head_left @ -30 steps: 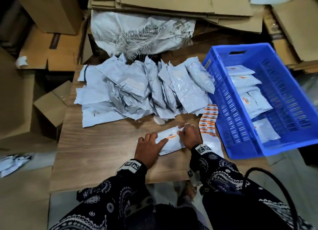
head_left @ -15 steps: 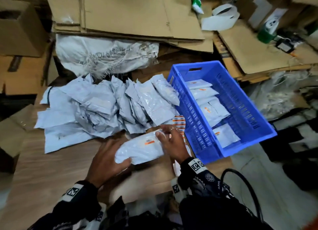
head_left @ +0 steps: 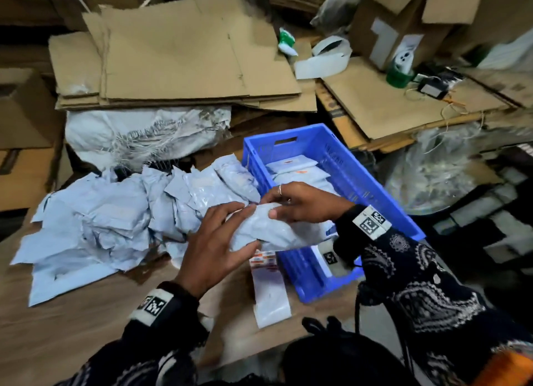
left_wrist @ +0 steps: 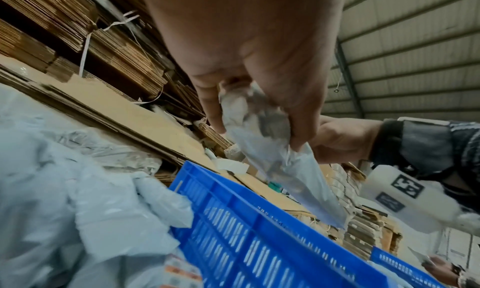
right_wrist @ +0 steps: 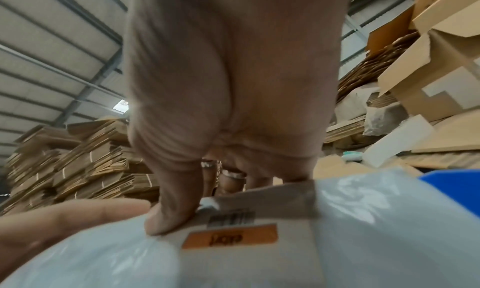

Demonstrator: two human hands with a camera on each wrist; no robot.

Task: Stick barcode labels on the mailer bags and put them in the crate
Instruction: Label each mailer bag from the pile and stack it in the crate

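Grey-white plastic, a filled mailer bag [head_left: 274, 230] is held up off the table [head_left: 72, 313] between both hands at the centre of the head view, its long axis running from middle-left toward lower right, across the near wall of the blue crate [head_left: 372, 189]. A barcode label [right_wrist: 231, 231] with an orange block is already on its upper face, as the right wrist view shows. The right hand [head_left: 302, 202] grips the bag's far edge, thumb pressed beside the label and fingers [head_left: 277, 192] curled over the top. The left hand [head_left: 213, 241] holds the near-left end, its fingers pinching crumpled plastic in the left wrist view. The crate lies to the right of the bag and above it in the frame, on the right hand's side, so I'd judge that hand the better placed to carry it in; several labelled bags lie there already. Below the bag a strip of labels [head_left: 264, 260] rests on the table against the crate. Left of centre sprawls the pile of unlabelled bags [head_left: 115, 221], with flattened cardboard [head_left: 173, 56] above it.
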